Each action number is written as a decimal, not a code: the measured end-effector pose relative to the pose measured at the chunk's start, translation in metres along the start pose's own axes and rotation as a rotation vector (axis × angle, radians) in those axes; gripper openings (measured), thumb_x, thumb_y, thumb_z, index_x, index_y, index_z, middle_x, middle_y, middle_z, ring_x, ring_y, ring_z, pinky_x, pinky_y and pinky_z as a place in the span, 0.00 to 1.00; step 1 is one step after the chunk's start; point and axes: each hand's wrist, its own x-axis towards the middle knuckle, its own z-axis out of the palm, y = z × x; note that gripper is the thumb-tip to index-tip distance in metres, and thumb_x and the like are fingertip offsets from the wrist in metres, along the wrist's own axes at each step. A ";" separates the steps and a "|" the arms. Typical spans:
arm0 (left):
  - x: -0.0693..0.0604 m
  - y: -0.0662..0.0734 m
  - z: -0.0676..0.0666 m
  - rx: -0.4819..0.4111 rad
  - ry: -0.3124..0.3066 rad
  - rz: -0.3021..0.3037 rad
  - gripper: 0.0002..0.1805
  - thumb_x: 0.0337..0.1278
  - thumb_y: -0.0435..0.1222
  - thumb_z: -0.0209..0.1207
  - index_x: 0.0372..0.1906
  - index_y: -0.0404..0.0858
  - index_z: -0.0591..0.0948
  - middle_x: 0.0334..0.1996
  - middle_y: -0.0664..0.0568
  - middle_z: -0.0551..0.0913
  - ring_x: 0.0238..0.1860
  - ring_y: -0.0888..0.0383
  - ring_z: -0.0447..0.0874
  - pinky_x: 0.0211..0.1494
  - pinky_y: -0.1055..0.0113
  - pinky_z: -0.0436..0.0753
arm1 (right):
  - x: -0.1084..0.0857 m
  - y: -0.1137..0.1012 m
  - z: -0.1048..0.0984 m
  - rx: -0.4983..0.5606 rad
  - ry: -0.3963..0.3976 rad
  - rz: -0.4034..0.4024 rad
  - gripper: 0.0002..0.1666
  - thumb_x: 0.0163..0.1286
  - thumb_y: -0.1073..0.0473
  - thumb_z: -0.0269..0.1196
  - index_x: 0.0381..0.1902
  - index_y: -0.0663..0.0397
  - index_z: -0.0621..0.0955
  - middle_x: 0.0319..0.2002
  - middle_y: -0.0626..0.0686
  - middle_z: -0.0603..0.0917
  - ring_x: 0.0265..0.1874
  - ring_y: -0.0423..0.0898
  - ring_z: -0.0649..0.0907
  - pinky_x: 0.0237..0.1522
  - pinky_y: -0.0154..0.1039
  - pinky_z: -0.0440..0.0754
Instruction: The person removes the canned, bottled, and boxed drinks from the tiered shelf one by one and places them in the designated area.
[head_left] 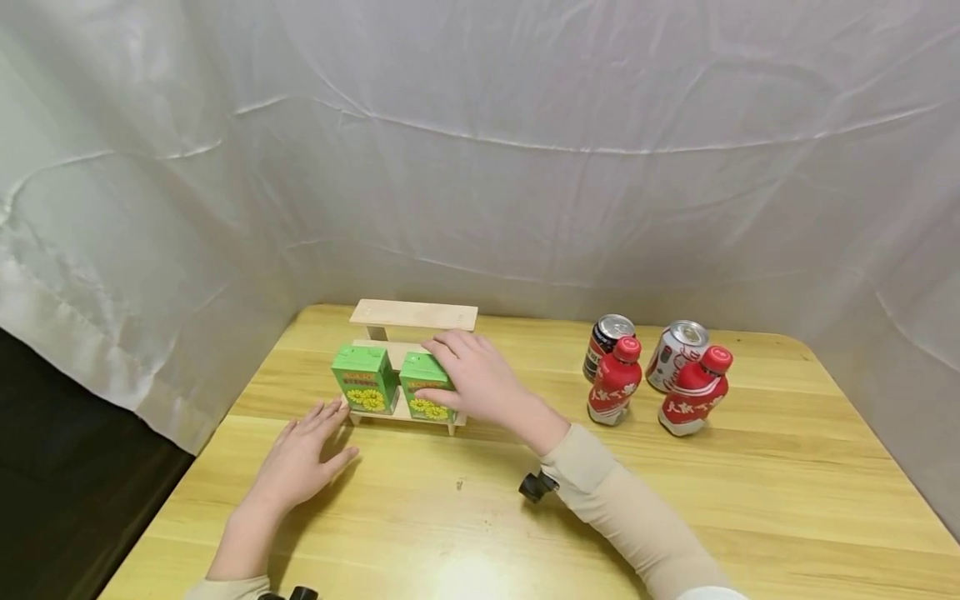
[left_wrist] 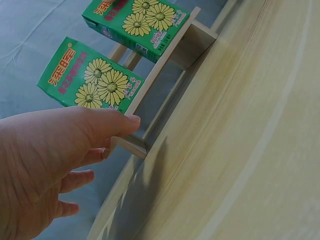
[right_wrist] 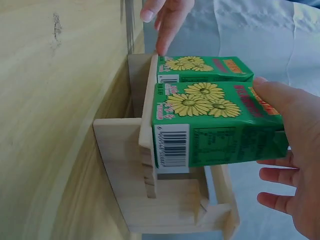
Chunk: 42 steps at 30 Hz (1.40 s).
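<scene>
A small stepped wooden rack (head_left: pixel 414 314) stands on the table, with two green drink cartons printed with yellow flowers upright on its lowest step. My right hand (head_left: pixel 480 377) holds the right carton (right_wrist: pixel 215 132) near its top, thumb on the printed front and the other fingers reaching behind. The index finger is mostly hidden by the carton. Beside it stands the left carton (head_left: pixel 365 382), with a narrow gap between them. My left hand (head_left: pixel 303 454) lies at the rack's left end, fingers extended and fingertips at the edge of the lowest step; its thumb points toward the rack.
To the right stand two red bottles (head_left: pixel 615 382) (head_left: pixel 694 392) with red caps. Behind them are a dark can (head_left: pixel 597 350) and a silver-white can (head_left: pixel 670 358). A pale cloth (head_left: pixel 570 217) hangs around the back of the wooden table (head_left: pixel 480 508).
</scene>
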 end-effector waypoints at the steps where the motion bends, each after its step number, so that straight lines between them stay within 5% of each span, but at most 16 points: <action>1: 0.000 0.000 0.000 0.000 0.000 0.001 0.38 0.61 0.50 0.61 0.72 0.38 0.66 0.73 0.42 0.64 0.73 0.37 0.59 0.72 0.31 0.55 | 0.001 -0.001 0.001 0.000 -0.003 0.003 0.45 0.64 0.27 0.56 0.67 0.53 0.71 0.61 0.52 0.77 0.63 0.50 0.74 0.69 0.48 0.71; 19: 0.001 0.001 0.002 0.007 0.007 0.010 0.38 0.60 0.50 0.62 0.72 0.38 0.66 0.73 0.42 0.64 0.73 0.37 0.60 0.71 0.31 0.56 | 0.001 -0.001 0.010 0.059 0.096 0.018 0.33 0.60 0.30 0.62 0.45 0.52 0.79 0.41 0.47 0.80 0.44 0.44 0.78 0.49 0.38 0.79; 42: -0.001 0.001 -0.002 -0.002 0.002 -0.006 0.38 0.61 0.50 0.61 0.72 0.38 0.66 0.73 0.43 0.64 0.74 0.37 0.59 0.72 0.31 0.55 | -0.021 0.004 -0.007 0.128 0.151 0.006 0.30 0.57 0.34 0.67 0.43 0.52 0.79 0.35 0.45 0.78 0.34 0.40 0.73 0.36 0.33 0.76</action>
